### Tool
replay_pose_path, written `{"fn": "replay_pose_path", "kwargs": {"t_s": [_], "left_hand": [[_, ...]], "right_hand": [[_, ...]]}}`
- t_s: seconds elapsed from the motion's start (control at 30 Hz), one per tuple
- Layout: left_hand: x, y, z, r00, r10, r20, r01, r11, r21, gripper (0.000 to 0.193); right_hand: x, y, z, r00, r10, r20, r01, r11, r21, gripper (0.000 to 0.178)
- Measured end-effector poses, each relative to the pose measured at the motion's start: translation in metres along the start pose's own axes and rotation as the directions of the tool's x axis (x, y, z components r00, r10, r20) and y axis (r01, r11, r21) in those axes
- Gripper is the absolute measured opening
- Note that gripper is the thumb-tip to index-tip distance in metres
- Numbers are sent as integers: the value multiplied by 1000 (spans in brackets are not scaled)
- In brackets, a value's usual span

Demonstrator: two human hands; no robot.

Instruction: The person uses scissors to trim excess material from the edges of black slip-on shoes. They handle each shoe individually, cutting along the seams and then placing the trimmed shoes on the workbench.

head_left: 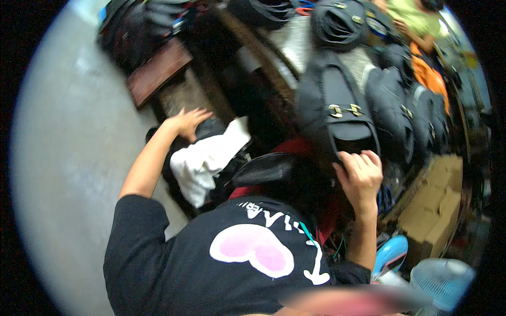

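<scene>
My left hand (188,124) is spread, fingers apart, over dark material beside a crumpled white cloth (205,162); it holds nothing that I can see. On the right, my right hand (360,174) has its fingers curled over the near edge of a black shoe upper (342,89) with a gold buckle across it. This upper lies on top of a stack of similar ones. The thumb's contact with the edge is partly hidden. A dark mesh-like piece (266,169) lies between my hands, close to my body.
More stacks of black uppers (390,108) stand to the right, another bundle (340,23) behind. A brown board (159,71) sits at the far left. Cardboard boxes (429,210) and a blue fan (443,282) are at the right. A person in yellow-green (416,21) is at the far right.
</scene>
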State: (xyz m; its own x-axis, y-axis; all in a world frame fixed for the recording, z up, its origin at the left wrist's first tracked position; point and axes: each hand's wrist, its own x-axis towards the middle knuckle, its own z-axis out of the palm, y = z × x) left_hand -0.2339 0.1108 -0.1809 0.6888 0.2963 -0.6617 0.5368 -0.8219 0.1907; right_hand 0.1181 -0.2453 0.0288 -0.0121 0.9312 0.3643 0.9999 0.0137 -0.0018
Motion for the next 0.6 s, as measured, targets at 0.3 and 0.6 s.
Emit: {"fn": "replay_pose_path", "kwargs": {"t_s": [0.3,0.6], "left_hand": [[29,-12,17,984,91,-156,-77,993,91,97],[22,-36,0,787,-412,-460,335,911,-243,80]], "right_hand": [[-6,0,1,998,41,-44,-41,999,-2,26],[-8,2,4,997,35,-68,-34,999,14,26]]}}
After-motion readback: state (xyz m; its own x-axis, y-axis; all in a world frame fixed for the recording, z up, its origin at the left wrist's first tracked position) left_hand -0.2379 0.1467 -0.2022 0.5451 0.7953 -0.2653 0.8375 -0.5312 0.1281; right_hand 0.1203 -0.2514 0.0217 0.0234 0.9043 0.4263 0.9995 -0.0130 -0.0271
